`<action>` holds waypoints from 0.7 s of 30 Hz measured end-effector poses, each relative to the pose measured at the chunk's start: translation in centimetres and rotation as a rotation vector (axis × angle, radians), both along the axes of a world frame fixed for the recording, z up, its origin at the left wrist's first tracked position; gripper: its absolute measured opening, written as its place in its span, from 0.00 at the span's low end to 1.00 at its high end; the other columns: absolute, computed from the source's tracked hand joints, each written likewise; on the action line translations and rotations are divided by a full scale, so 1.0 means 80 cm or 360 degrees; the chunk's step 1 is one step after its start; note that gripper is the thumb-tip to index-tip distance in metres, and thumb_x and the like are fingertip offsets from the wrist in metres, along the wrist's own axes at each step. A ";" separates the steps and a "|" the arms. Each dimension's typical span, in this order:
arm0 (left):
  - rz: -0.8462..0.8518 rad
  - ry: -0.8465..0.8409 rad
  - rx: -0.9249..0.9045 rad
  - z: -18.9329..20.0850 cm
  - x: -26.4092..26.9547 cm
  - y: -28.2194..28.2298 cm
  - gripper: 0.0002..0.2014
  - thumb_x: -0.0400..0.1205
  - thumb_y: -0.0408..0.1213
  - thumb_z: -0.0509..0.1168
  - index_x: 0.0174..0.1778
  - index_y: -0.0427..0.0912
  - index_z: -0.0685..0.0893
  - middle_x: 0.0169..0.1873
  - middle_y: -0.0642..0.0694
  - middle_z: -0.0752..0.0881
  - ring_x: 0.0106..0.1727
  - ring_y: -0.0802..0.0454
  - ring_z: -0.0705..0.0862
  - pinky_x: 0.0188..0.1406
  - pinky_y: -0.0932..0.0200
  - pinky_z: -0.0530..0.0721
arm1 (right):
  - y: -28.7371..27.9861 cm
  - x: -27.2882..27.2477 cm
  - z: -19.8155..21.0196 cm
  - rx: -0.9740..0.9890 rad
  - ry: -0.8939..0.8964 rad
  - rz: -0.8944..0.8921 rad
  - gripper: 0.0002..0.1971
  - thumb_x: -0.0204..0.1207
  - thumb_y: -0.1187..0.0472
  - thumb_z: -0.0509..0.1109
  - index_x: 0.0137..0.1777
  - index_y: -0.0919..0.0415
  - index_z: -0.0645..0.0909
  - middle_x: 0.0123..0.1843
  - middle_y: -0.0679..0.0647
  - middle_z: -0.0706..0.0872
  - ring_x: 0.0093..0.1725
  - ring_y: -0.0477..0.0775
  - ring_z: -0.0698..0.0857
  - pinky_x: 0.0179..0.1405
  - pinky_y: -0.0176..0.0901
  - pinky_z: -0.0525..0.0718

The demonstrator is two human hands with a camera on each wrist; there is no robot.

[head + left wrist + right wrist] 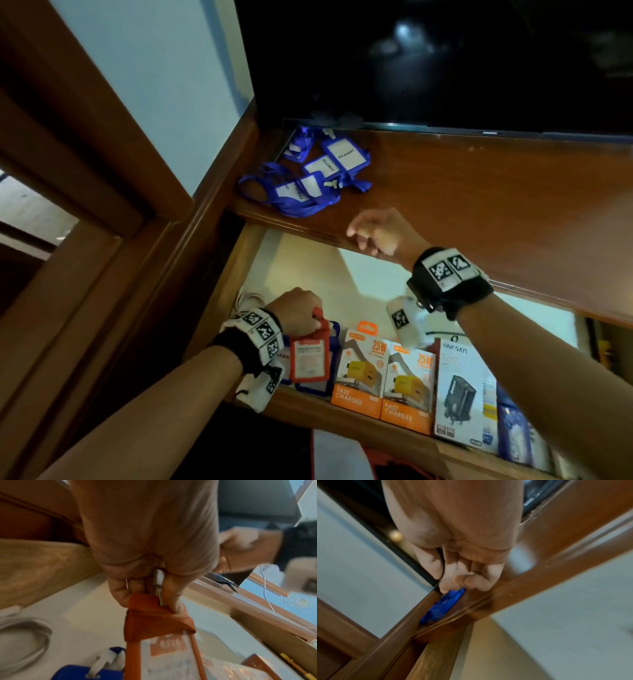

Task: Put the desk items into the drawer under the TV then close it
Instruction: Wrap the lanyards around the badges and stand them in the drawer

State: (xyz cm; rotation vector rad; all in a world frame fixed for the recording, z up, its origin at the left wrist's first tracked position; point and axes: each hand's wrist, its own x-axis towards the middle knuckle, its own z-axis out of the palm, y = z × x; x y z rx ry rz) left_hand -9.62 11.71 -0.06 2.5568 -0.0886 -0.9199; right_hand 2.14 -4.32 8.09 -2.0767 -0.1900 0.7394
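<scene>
Two hands, left (297, 310) pinching orange badge holder (310, 354) over open drawer (342, 409), right (376, 232) empty, loosely curled, near blue badges (308, 178).

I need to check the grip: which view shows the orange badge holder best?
The left wrist view: the left hand grips the orange badge holder by its top, close up. The head view shows it whole but small; the right wrist view misses it.

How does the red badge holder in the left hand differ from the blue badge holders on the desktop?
The red badge holder is gripped by its top in the left hand and hangs upright over the open drawer; the blue badge holders lie flat in a tangled pile on the desk, unheld. The red one is single; the blue are several. All hold white cards.
</scene>
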 end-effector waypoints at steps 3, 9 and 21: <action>-0.0056 0.0056 -0.0019 -0.019 0.001 -0.010 0.08 0.75 0.41 0.66 0.37 0.40 0.83 0.44 0.38 0.88 0.47 0.40 0.85 0.43 0.52 0.82 | 0.036 0.032 0.007 -0.0045 -0.0166 0.0008 0.10 0.82 0.64 0.60 0.44 0.60 0.82 0.34 0.52 0.81 0.27 0.47 0.74 0.25 0.35 0.72; -0.0148 0.0194 0.0032 -0.038 0.001 -0.019 0.11 0.79 0.38 0.63 0.44 0.32 0.84 0.45 0.34 0.85 0.46 0.36 0.84 0.45 0.48 0.83 | 0.102 0.095 -0.005 -0.0133 -0.0515 0.0149 0.08 0.76 0.69 0.64 0.44 0.60 0.84 0.49 0.60 0.87 0.48 0.55 0.83 0.47 0.42 0.77; -0.0174 0.0349 0.0056 -0.069 0.000 -0.026 0.25 0.80 0.48 0.63 0.69 0.38 0.71 0.69 0.36 0.70 0.70 0.35 0.69 0.69 0.41 0.71 | 0.143 0.135 -0.046 -0.0960 -0.0657 0.0486 0.29 0.76 0.62 0.66 0.77 0.50 0.69 0.76 0.61 0.62 0.71 0.69 0.73 0.69 0.52 0.74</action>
